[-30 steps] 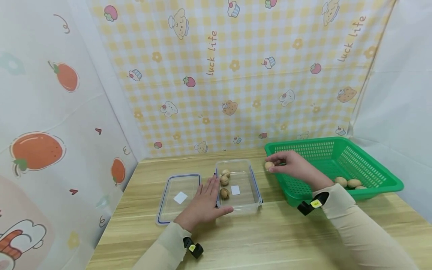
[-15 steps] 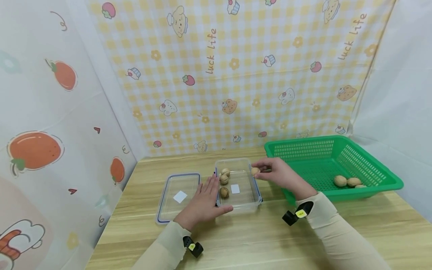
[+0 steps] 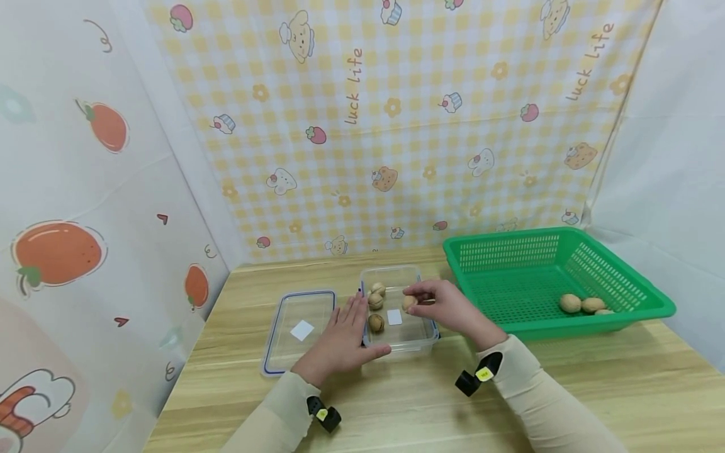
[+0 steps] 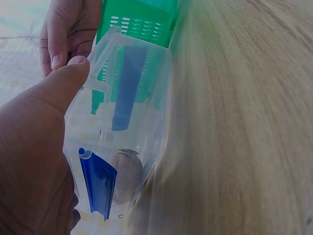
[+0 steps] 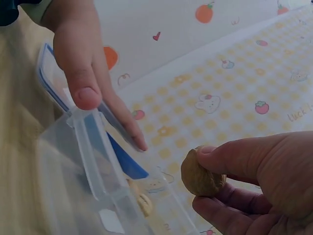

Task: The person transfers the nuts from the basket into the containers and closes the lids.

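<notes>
Head view shows the right hand (image 3: 444,308) pinching a walnut (image 3: 409,303) over the clear box (image 3: 401,346), the left hand (image 3: 338,343) resting at its left rim, fingers straight, thumb spread. Best, I judge, to lower it well inside before letting go, right of the three walnuts (image 3: 376,323), while the left hand braces the box.

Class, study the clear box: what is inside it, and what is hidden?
Three walnuts lie along the left side of the clear box. In the head view, the right hand, pinching another walnut over it, hides part of the right interior.
</notes>
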`<move>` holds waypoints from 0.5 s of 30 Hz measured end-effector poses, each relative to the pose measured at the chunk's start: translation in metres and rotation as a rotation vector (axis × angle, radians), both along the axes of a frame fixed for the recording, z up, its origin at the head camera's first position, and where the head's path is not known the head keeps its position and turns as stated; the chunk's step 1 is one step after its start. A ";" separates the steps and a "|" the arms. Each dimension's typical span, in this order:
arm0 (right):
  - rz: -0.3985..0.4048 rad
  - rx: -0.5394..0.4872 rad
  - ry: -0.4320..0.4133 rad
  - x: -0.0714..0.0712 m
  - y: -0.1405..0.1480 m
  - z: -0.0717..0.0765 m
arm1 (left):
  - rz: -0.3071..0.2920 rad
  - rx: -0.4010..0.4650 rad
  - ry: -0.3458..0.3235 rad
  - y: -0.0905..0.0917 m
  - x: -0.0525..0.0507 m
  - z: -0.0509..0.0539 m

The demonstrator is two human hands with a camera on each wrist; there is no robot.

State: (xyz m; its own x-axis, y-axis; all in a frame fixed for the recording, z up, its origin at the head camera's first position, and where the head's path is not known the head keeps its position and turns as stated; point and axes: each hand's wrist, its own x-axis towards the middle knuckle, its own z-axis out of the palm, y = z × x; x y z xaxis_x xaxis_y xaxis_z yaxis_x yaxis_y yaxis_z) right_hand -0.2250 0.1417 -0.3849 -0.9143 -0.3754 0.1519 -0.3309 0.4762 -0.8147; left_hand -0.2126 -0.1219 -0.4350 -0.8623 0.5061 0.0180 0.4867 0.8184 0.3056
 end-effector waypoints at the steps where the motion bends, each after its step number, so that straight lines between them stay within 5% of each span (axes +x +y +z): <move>1: 0.007 -0.007 0.002 0.000 -0.002 -0.002 | -0.002 0.003 0.001 0.000 0.001 0.001; 15: 0.119 0.002 0.053 -0.005 -0.028 -0.028 | -0.006 -0.001 0.004 0.000 0.002 0.000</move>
State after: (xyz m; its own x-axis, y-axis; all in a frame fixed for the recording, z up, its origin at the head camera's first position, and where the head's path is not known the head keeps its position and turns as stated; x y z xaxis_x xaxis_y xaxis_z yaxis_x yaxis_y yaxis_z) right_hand -0.2300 0.1132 -0.4131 -0.8539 -0.4812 0.1981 -0.4279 0.4325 -0.7936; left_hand -0.2108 -0.1215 -0.4353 -0.8590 0.5116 0.0207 0.4930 0.8156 0.3029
